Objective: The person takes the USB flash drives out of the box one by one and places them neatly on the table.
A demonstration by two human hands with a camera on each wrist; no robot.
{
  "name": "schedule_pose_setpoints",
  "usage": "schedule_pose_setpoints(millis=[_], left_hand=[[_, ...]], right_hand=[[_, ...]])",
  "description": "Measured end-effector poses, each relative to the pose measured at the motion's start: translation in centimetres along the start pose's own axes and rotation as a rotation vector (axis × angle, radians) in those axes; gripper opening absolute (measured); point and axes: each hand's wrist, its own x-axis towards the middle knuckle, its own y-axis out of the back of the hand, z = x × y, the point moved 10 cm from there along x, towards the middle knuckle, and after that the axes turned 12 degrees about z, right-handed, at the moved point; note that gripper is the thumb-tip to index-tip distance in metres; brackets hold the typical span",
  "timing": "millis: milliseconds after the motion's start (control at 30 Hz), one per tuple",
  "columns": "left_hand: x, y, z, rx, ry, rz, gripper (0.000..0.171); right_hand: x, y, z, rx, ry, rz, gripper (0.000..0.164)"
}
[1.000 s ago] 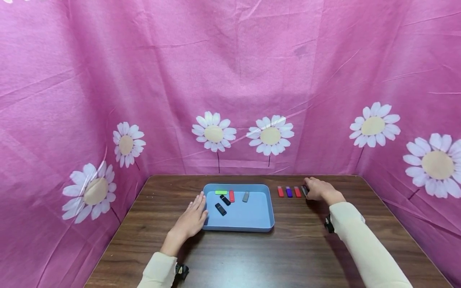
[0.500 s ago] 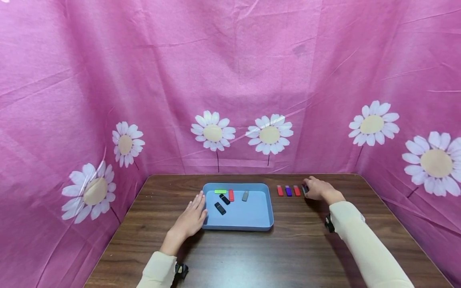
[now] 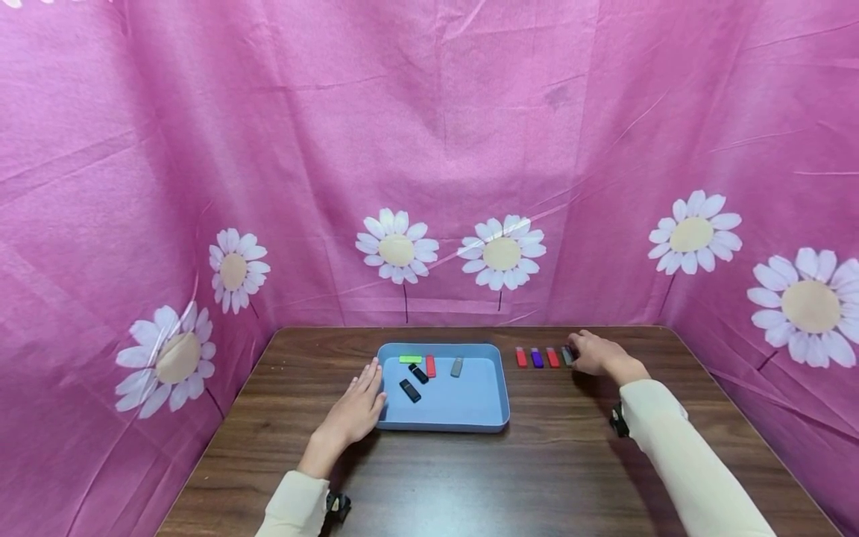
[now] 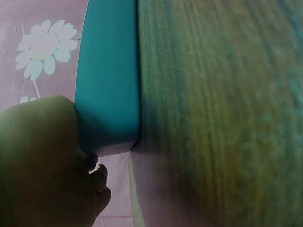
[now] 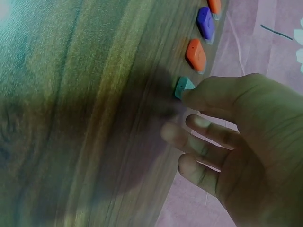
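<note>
My left hand (image 3: pixel 356 400) lies with straight fingers along the left wall of a blue tray (image 3: pixel 446 427). In the left wrist view that hand touches the tray's outer side (image 4: pixel 111 71). At the table's back right, my right hand (image 3: pixel 596 353) is at a grey USB stick (image 3: pixel 567 358), the last in a short row. Its thumb hides part of that stick (image 5: pixel 182 87) in the right wrist view, and the other fingers are loosely bent and spread. Contact there is unclear. Left of it lie a red USB stick (image 3: pixel 552 359), a purple one (image 3: pixel 537 359) and another red one (image 3: pixel 521 359).
Inside the tray lie a green stick (image 3: pixel 410 359), a red stick (image 3: pixel 431 366), a grey stick (image 3: pixel 456 367) and two black sticks, one (image 3: pixel 409 391) nearer the front. A pink flowered curtain (image 3: pixel 443 149) stands behind the wooden table (image 3: pixel 443 485).
My right hand has shifted slightly to the right, and more of the grey USB stick at the row's end shows. The left hand and the tray have stayed put.
</note>
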Motion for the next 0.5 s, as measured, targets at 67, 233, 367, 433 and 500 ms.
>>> schedule_pose_setpoints(millis=[67, 233, 367, 433, 500], left_hand=[[0.0, 0.0, 0.0, 0.000, 0.000, 0.000, 0.059], [-0.2, -0.1, 0.0, -0.007, 0.012, -0.012, 0.060], [-0.2, -0.1, -0.1, -0.018, 0.015, -0.008, 0.059], [-0.2, 0.0, -0.1, -0.022, 0.016, -0.003, 0.059], [-0.2, 0.0, -0.2, -0.024, 0.017, 0.000, 0.059]], right_hand=[[0.1, 0.2, 0.3, -0.001, 0.032, 0.041, 0.050], [0.2, 0.9, 0.1, 0.007, 0.059, 0.084, 0.033], [0.2, 2.0, -2.1, 0.048, 0.078, 0.102, 0.010], [0.3, 2.6, -3.2, 0.055, 0.095, 0.111, 0.006], [0.7, 3.0, -4.2, 0.047, 0.120, 0.129, 0.006]])
